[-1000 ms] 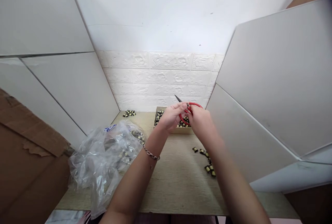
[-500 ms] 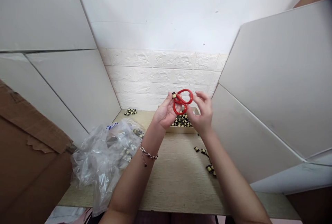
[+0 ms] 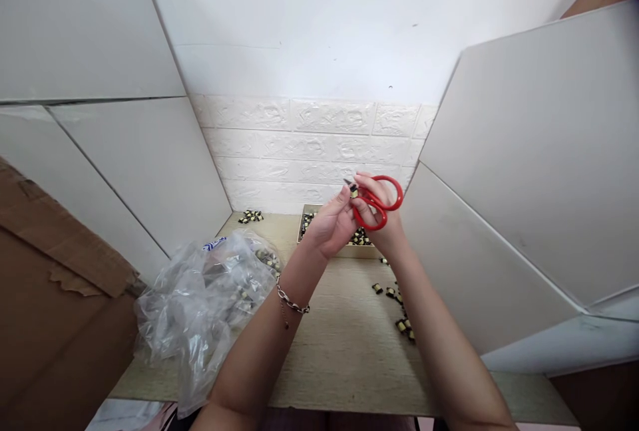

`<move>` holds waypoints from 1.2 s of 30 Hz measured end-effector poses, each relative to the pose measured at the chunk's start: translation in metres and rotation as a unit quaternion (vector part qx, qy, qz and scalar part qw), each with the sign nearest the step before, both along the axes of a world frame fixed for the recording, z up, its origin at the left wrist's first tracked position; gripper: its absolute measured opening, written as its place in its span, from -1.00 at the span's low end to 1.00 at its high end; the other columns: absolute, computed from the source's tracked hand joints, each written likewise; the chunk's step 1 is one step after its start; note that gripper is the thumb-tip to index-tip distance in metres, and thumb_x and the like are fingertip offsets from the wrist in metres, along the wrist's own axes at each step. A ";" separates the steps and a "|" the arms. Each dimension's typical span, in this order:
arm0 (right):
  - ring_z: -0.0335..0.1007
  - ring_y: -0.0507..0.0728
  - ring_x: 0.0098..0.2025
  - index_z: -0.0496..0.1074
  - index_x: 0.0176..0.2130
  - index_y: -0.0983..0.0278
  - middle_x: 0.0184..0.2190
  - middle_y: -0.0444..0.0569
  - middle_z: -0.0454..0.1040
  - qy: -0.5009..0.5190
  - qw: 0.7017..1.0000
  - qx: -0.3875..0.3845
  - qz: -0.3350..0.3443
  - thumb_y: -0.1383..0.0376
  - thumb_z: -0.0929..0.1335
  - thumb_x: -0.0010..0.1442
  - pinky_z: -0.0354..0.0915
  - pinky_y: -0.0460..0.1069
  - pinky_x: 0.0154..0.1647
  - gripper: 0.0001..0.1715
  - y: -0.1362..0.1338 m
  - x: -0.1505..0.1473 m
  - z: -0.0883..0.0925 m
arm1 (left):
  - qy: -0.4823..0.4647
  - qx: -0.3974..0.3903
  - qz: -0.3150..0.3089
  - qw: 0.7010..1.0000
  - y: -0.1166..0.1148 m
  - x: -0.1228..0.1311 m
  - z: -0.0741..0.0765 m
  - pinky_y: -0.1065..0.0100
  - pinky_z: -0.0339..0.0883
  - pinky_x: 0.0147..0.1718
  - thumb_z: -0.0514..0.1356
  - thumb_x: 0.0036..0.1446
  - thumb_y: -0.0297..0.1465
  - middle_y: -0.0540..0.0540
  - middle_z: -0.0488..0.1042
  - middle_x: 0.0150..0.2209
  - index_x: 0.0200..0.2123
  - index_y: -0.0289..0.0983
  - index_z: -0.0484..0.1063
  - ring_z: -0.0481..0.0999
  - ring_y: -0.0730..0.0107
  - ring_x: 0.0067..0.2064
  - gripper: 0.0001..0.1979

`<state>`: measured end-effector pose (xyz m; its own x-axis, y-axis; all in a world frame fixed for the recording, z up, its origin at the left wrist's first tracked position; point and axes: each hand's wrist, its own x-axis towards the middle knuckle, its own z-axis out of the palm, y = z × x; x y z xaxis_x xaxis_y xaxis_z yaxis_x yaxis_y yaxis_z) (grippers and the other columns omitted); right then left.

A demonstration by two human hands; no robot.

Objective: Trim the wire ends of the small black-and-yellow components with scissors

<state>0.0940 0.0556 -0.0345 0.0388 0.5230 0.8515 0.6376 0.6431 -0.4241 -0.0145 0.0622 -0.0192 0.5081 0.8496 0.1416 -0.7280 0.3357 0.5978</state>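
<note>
My left hand pinches a small black part wrapped in yellow tape, which looks like a little transformer, between thumb and fingers. Close on its right, my right hand grips scissors with red loop handles. The handle loops spread to the right, while a short stretch of dark blade shows just beyond the small part. Fingers hide most of the blades, so whether they touch the part I cannot tell. Beneath both hands, a shallow box holds many similar black-and-yellow parts, partly covered by my hands.
A crumpled clear plastic bag with similar parts inside lies to the left on the wooden table. A small pile sits at the back left, and loose parts lie beside my right forearm. White panels flank both sides.
The scissors have moved right, from beside my left hand into my right hand's grip, and turned so their handles point right. My left hand has shifted slightly right with the small part.
</note>
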 end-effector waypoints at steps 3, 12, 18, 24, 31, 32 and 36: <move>0.34 0.08 -0.17 0.20 -0.09 0.25 -0.10 0.07 0.32 0.067 0.997 0.031 -0.004 0.18 0.15 0.20 0.30 0.04 -0.15 -0.70 -0.009 -0.002 0.008 | 0.014 0.077 -0.006 0.997 0.002 -0.008 -0.002 0.41 0.29 -0.15 0.19 0.02 -0.39 -0.07 0.48 -0.21 -0.36 -0.27 0.42 0.47 0.47 -0.15 -0.91; 0.11 -0.05 -0.67 0.02 -0.31 0.18 -0.49 -0.14 0.20 0.324 0.936 0.138 0.018 0.20 -0.11 0.25 0.11 -0.09 -0.67 -0.72 -0.053 -0.031 0.047 | 0.043 0.154 -0.038 0.986 -0.017 -0.009 0.006 0.47 0.28 -0.32 0.33 -0.21 -0.29 0.00 0.47 -0.41 -0.40 -0.28 0.46 0.45 0.58 -0.40 -0.74; 0.08 -0.03 -0.75 0.04 -0.28 0.18 -0.58 -0.14 0.16 0.372 0.921 0.111 -0.028 0.14 -0.20 0.22 0.08 -0.07 -0.71 -0.57 -0.060 -0.045 0.054 | -0.010 0.105 -0.098 0.990 -0.023 -0.001 0.002 0.55 0.28 -0.35 0.31 -0.17 -0.29 0.03 0.44 -0.46 -0.38 -0.27 0.44 0.43 0.60 -0.37 -0.75; 0.10 0.00 -0.75 0.09 -0.25 0.17 -0.63 -0.14 0.13 0.370 0.917 0.129 -0.081 0.20 -0.23 0.21 0.10 -0.05 -0.69 -0.50 -0.058 -0.050 0.052 | 0.006 0.115 -0.059 0.992 -0.023 0.003 0.001 0.51 0.26 -0.36 0.32 -0.18 -0.32 0.05 0.42 -0.50 -0.41 -0.25 0.44 0.40 0.61 -0.43 -0.78; 0.16 -0.01 -0.73 0.08 -0.33 0.16 -0.65 -0.15 0.14 0.365 0.910 0.172 -0.093 0.23 -0.23 0.20 0.10 -0.09 -0.69 -0.53 -0.058 -0.051 0.051 | 0.003 0.145 -0.059 0.988 -0.026 0.005 0.003 0.51 0.24 -0.40 0.34 -0.23 -0.29 0.06 0.39 -0.56 -0.44 -0.24 0.47 0.35 0.62 -0.48 -0.77; 0.16 0.00 -0.73 0.07 -0.35 0.16 -0.65 -0.16 0.13 0.372 0.907 0.185 -0.072 0.23 -0.22 0.21 0.10 -0.09 -0.69 -0.54 -0.058 -0.050 0.052 | 0.001 0.147 -0.058 0.987 -0.027 0.005 0.003 0.52 0.24 -0.41 0.34 -0.23 -0.29 0.06 0.40 -0.56 -0.44 -0.24 0.47 0.36 0.63 -0.49 -0.77; 0.19 0.00 -0.73 0.06 -0.36 0.17 -0.66 -0.19 0.04 0.375 0.903 0.193 -0.084 0.25 -0.24 0.20 0.09 -0.10 -0.70 -0.52 -0.058 -0.050 0.052 | -0.005 0.149 -0.057 0.987 -0.029 0.004 0.004 0.56 0.27 -0.41 0.35 -0.24 -0.30 0.07 0.42 -0.54 -0.44 -0.24 0.48 0.38 0.66 -0.48 -0.78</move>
